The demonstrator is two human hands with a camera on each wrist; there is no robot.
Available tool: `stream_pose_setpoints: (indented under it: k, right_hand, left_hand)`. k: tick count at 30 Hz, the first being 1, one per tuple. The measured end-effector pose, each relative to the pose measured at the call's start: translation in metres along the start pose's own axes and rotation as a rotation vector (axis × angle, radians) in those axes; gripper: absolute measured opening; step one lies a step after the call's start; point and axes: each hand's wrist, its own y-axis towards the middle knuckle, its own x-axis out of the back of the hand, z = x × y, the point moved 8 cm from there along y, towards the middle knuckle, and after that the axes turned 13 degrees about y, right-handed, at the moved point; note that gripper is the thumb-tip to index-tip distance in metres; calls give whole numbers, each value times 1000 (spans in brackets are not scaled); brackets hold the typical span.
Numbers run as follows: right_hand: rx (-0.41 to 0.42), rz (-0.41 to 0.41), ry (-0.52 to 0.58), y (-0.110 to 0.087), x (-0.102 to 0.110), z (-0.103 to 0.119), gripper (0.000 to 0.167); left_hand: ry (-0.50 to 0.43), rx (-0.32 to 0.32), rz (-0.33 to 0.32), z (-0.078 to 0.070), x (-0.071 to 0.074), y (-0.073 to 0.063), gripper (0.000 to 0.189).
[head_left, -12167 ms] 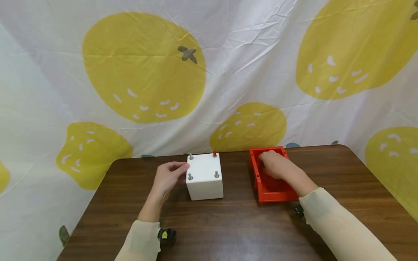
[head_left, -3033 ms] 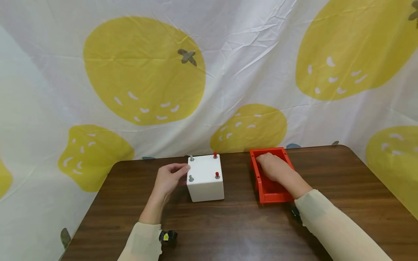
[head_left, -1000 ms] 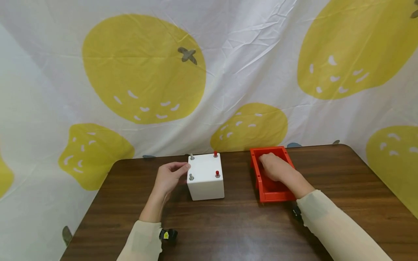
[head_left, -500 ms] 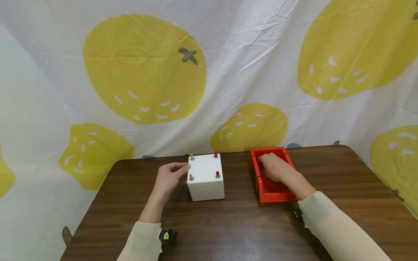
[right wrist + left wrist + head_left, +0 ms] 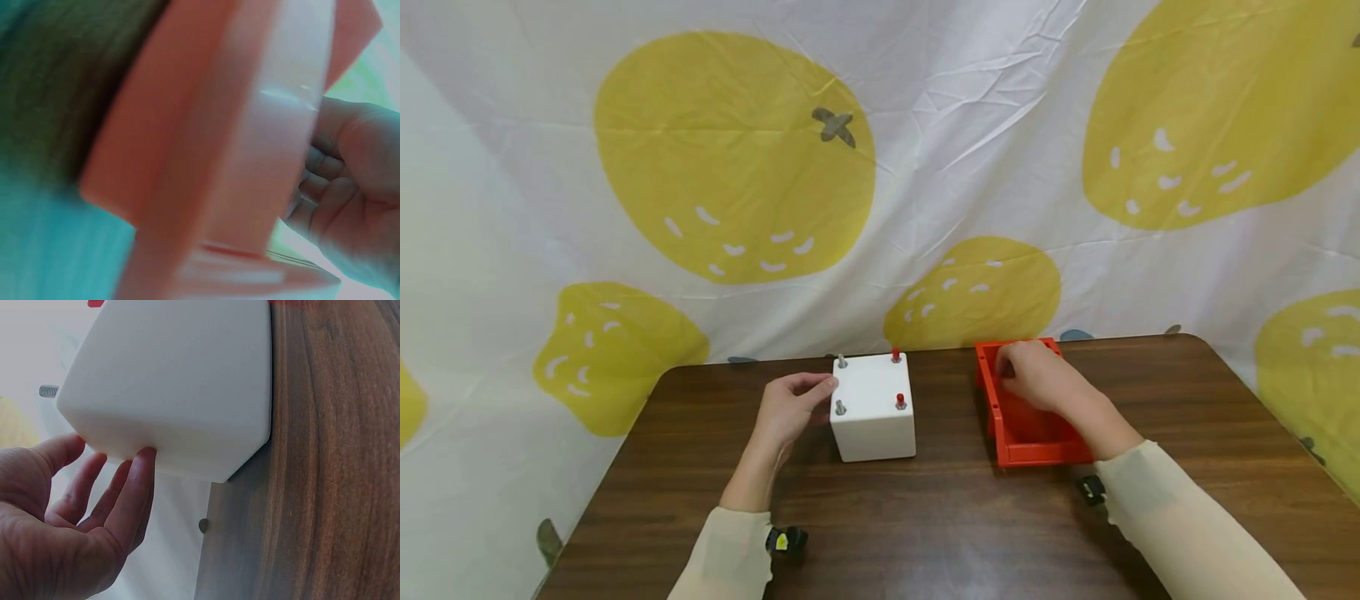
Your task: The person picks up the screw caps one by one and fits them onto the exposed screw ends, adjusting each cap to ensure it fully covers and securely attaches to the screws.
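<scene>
Left hand (image 5: pixel 784 408) loosely open, fingertips and thumb on the left side of the white box (image 5: pixel 872 437), which sits on the brown table (image 5: pixel 925 525) left of the red bin (image 5: pixel 1037 454). Red caps (image 5: pixel 900 401) top its right-hand studs, left studs (image 5: pixel 840 407) bare. Right hand (image 5: pixel 1041 377) bent-fingered over the bin, fingertips hidden, can't tell if it holds anything

Block (image 5: pixel 871 417): white, rnd corners, upright; L hand (image 5: pixel 784 410) touching its L side. 4 bolts (image 5: pixel 840 407) stick up, 1 per top corner: L pair bare metal, R pair w/ red caps (image 5: pixel 900 398). Bin (image 5: pixel 1043 454): red, open-top, R of block, apart; R hand (image 5: pixel 1037 375) at its far end, grip unclear.
</scene>
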Motion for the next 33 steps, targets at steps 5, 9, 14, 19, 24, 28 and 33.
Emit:
stream_pose_setpoints:
  k: [5, 9, 14, 19, 24, 28, 33]
  right_hand:
    - [47, -57, 4, -3, 13, 10, 10]
    - [76, -88, 10, -6, 20, 19, 11]
    - [104, -109, 48, -7, 25, 28, 9]
    - [123, -123, 120, -5, 27, 34, 10]
    - [125, -150, 204, -4, 29, 40, 13]
    - [105, -165, 253, -4, 30, 44, 16]
    - [92, -191, 289, -3, 30, 49, 14]
  left_hand:
    - [-3, 5, -3, 0, 0, -1, 25]
    - [2, 9, -6, -1, 0, -1, 26]
    - [9, 9, -6, 0, 1, 0, 28]
    - [6, 11, -2, 0, 0, 1, 28]
    - [14, 11, -2, 0, 0, 1, 28]
    - [15, 9, -2, 0, 0, 2, 28]
    - [5, 10, 0, 0, -1, 2, 27]
